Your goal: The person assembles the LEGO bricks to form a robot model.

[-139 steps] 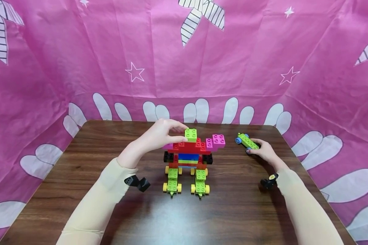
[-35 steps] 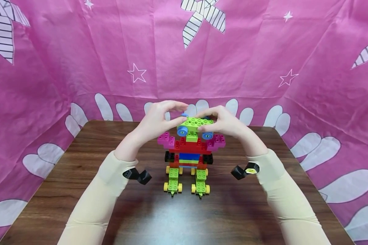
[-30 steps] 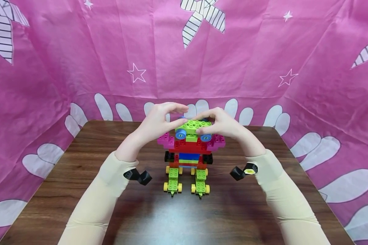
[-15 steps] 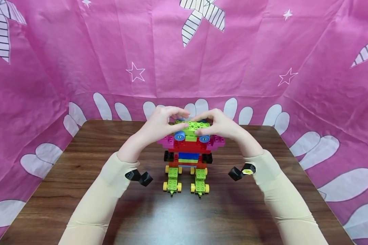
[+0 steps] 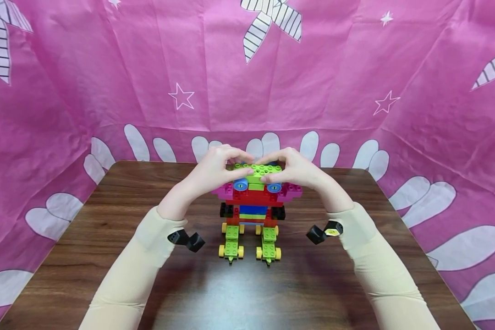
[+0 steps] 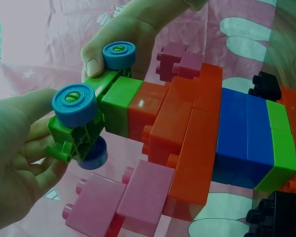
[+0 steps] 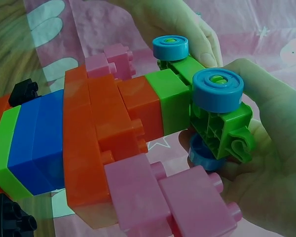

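A toy block figure stands on the table, with a red body (image 5: 253, 198), a blue and lime middle and pink stepped arms (image 5: 290, 190). Across its top lies a lime wheeled car base (image 5: 255, 180) with blue wheels (image 5: 274, 188). Directly beneath it is a lime brick (image 6: 122, 98), touching its underside. My left hand (image 5: 214, 170) grips the base's left end, thumb in front and fingers behind. At the opposite end my right hand (image 5: 299, 169) holds it likewise. In the right wrist view the base (image 7: 232, 126) shows its hollow underside; some fingertips are hidden behind it.
Two lime car bases with yellow wheels (image 5: 231, 247) form the figure's feet. Black bricks (image 5: 227, 210) jut from its sides. The brown wooden table (image 5: 148, 183) is backed by a pink patterned cloth (image 5: 334, 68).
My right hand has brought the blue-wheeled base from the table's right side onto the figure's top brick. My left hand has shifted from that brick to the base, which has come down and levelled.
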A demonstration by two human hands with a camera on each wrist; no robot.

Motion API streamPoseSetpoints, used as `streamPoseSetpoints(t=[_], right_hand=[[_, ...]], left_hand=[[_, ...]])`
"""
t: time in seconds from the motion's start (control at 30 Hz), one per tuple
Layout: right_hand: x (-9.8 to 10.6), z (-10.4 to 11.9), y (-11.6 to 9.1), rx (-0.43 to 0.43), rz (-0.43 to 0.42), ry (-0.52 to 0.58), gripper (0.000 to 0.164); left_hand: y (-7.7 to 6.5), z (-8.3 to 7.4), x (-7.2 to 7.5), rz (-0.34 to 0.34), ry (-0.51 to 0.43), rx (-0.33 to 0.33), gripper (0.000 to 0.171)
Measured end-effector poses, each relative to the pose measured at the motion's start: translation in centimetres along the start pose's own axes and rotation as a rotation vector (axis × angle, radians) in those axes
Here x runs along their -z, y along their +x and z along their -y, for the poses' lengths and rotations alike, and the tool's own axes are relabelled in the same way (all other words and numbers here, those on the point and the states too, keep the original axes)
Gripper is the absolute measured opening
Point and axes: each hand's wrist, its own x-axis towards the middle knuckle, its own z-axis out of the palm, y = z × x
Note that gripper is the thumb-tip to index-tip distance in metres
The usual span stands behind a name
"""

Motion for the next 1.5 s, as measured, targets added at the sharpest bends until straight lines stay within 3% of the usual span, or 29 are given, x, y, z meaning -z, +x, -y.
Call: streamPoseSetpoints(t=[0.83,1.5], right_hand=[[-0.47,-0.40,-0.46,-0.050,-0.008,0.009,0.037],[-0.74,-0.74,-0.46,-0.034,-0.028,0.005,0.037]], left_hand=[[-0.30,0.21,-0.45,-0.013,-0.054,0.065,0.028],[-0.43,0.53,-0.81,-0.043,-0.071,0.059,0.028]])
